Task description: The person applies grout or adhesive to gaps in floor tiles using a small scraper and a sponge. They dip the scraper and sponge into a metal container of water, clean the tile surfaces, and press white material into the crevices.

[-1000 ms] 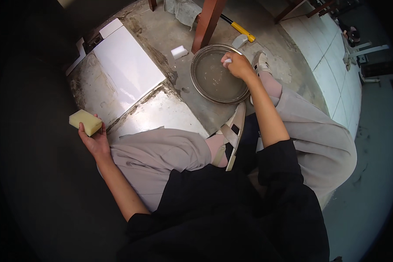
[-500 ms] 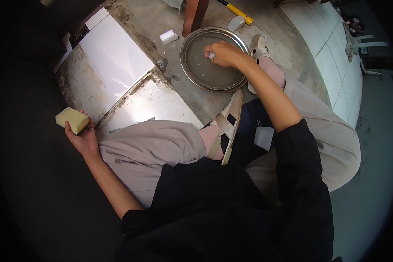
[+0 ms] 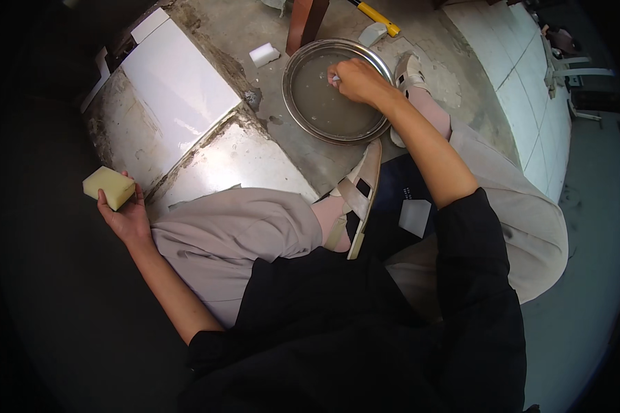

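Note:
At the far left, my left hand (image 3: pixel 129 219) grips a pale yellow sponge (image 3: pixel 109 187), its fingers curled around the lower edge. A round metal basin (image 3: pixel 298 122) of cloudy grey water stands on the floor in front of me. Above the water, my right hand (image 3: pixel 358 79) is closed on a small white piece (image 3: pixel 335 78); most of it is hidden in the fingers. Small light flecks float near the fingertips.
White tiles (image 3: pixel 186 82) with dirty edges lie left of the basin. Near it are a white block (image 3: pixel 263 55), a wooden leg (image 3: pixel 305 24), a grey-white chunk (image 3: pixel 373 34) and a yellow-handled tool (image 3: pixel 379 20). A pale angular piece (image 3: pixel 415 217) rests between my legs.
My right hand has shifted slightly to the right over the basin, its fingers drawn in tighter. My left hand keeps hold of the sponge, nearly unmoved.

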The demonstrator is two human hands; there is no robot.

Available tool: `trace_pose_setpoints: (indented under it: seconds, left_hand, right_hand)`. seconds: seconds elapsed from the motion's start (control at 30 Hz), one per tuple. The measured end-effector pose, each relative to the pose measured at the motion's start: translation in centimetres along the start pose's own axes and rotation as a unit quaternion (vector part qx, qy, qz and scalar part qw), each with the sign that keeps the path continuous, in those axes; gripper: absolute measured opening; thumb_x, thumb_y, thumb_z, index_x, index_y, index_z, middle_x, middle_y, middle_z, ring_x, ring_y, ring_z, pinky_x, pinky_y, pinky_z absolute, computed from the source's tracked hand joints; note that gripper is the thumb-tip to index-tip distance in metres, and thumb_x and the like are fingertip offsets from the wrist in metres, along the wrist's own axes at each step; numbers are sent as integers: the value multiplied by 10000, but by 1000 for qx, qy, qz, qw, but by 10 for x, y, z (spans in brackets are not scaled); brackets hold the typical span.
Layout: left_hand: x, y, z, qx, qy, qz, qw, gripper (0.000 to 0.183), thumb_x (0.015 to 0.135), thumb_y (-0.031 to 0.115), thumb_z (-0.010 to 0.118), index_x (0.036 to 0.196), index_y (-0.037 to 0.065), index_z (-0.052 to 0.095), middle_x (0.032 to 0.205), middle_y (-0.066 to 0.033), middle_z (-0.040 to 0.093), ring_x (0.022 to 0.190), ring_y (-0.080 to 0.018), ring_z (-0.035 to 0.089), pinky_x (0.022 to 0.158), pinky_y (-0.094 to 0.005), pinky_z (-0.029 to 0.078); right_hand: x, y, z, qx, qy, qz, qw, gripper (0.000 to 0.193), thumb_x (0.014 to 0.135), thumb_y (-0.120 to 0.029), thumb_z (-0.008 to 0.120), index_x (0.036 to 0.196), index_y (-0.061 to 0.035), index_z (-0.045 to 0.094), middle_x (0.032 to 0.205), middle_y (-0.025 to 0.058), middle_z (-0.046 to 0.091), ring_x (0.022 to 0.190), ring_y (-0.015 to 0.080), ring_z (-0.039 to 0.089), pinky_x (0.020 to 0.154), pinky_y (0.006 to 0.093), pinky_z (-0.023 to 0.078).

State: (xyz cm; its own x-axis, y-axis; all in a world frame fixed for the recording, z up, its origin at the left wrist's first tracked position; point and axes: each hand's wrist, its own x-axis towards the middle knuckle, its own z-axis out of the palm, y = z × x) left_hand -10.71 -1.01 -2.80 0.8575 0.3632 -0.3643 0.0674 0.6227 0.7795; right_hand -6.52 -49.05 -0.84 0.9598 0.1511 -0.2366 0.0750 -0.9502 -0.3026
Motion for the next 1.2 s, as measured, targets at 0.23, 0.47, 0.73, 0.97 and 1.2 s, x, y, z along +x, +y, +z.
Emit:
trace_pose_setpoints:
  seconds: [0.23, 0.47, 0.73, 0.97, 1.2]
  left_hand:
    - [1, 1, 0, -5, 5, -1, 1000, 592, 860, 422, 592, 1315, 96, 401, 1225, -195, 537, 1056, -248, 537, 923, -365, 414]
    - [-3, -2, 5, -6, -1, 10, 1000, 585, 848, 441, 596, 1298, 106, 432, 1160, -170, 586, 1024, -234, 550, 912, -353, 412]
    - [-2, -3, 3, -12, 4, 8, 1000, 578, 848, 447, 594, 1284, 96, 449, 1154, -164, 589, 990, -222, 563, 846, -334, 447]
    - [-1, -4, 1, -17, 4, 8, 1000, 580, 848, 444, 595, 1282, 90, 447, 1147, -162, 591, 978, -222, 567, 839, -333, 452]
    - [1, -7, -5, -29, 7, 10, 1000, 525, 872, 432, 572, 1262, 95, 473, 1160, -149, 587, 998, -226, 561, 884, -363, 429]
  right_hand:
    - [-9, 4, 39, 8, 105, -62, 992, 188, 728, 52, 493, 899, 20, 562, 913, 260, 611, 885, 433, 599, 780, 495, 466]
    - [-12, 5, 35, 68, 163, -13, 984, 178, 818, 8, 520, 983, -3, 586, 963, 246, 604, 909, 423, 595, 799, 488, 462]
    - [-17, 19, 72, 38, 139, -39, 989, 225, 844, -2, 550, 1058, -29, 613, 994, 203, 627, 912, 395, 606, 815, 446, 473]
    - [-10, -2, 41, 75, 213, -65, 972, 118, 834, 16, 483, 914, -16, 562, 935, 198, 618, 859, 401, 605, 763, 470, 477]
    - [-10, -31, 7, 64, 338, -76, 936, 82, 850, 11, 464, 899, -32, 514, 885, 162, 619, 838, 372, 610, 727, 435, 473]
